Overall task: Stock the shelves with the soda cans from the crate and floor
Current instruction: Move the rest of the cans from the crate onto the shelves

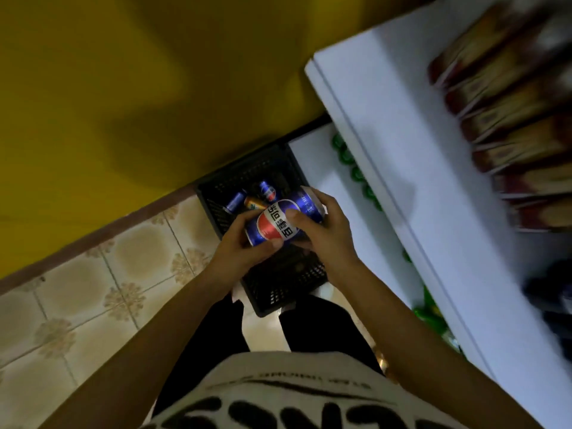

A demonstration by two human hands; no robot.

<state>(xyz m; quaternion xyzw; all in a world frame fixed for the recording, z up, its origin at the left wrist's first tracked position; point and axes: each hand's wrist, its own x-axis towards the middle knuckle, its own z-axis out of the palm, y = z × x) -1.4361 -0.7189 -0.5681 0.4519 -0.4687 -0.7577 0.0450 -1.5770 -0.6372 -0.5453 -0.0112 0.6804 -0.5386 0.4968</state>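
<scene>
A blue soda can [274,226] with a red, white and blue logo lies sideways between both hands, above the black plastic crate [278,292]. My left hand [244,252] grips its lower end. My right hand [322,230] wraps its upper end, where a second blue can [308,202] seems to sit behind the first. Down in the crate lie two more blue cans [268,191] [236,201] and an orange can [254,203]. The white shelf unit [402,168] stands directly right of the crate.
Green bottles [346,156] line a lower shelf, and red-brown packets [510,119] fill the top shelf at right. A yellow wall [123,88] rises behind the crate. Patterned floor tiles [93,289] spread to the left. My legs stand just behind the crate.
</scene>
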